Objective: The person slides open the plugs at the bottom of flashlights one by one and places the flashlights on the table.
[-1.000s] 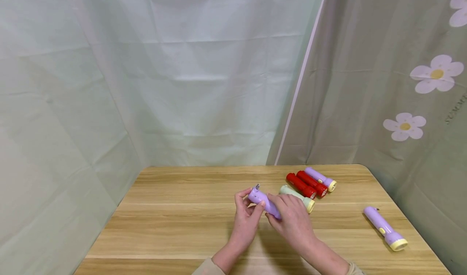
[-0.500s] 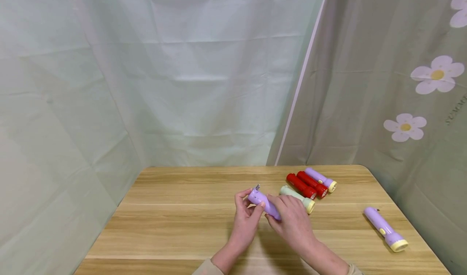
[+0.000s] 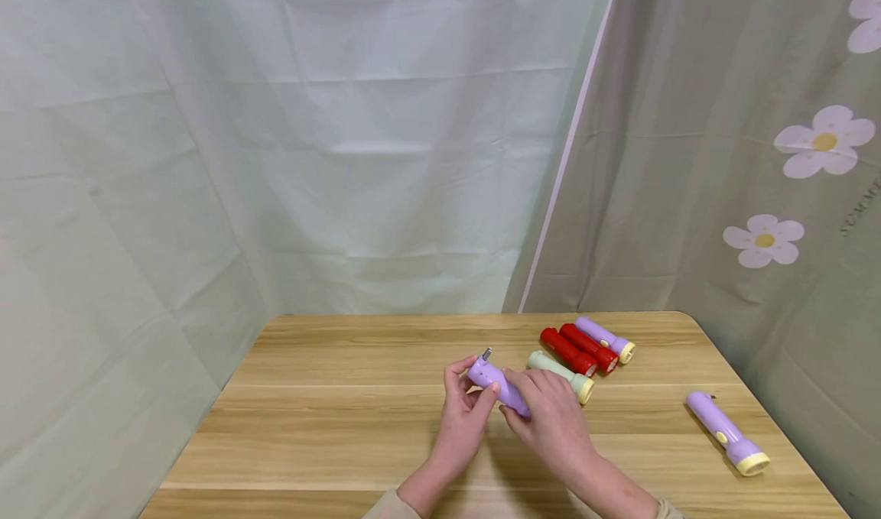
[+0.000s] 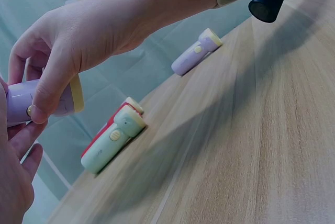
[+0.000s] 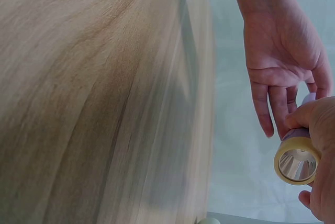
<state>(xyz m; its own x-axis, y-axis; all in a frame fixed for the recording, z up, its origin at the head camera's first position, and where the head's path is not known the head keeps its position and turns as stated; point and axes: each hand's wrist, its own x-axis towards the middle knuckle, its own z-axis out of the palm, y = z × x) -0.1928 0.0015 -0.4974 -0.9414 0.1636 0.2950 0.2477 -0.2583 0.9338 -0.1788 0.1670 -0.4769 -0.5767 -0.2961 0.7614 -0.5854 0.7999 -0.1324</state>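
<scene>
Both hands hold a purple flashlight [image 3: 497,384] above the middle of the table. My left hand [image 3: 463,421] grips it near its tail end, with the thumb on top of the barrel. From that end a small metal piece [image 3: 487,354] sticks up. My right hand [image 3: 556,420] grips the head end and hides most of it in the head view. In the right wrist view the yellow rim [image 5: 280,164] and reflector face the camera; the lamp looks unlit. A yellow button [image 4: 30,110] shows beside the right thumb in the left wrist view.
Just beyond the right hand lies a pale green flashlight [image 3: 551,364]. Behind it are two red flashlights [image 3: 564,351] and a purple flashlight [image 3: 600,334], side by side. Another purple flashlight [image 3: 719,423] lies near the right edge of the wooden table [image 3: 330,420]. Curtains [image 3: 413,160] hang behind.
</scene>
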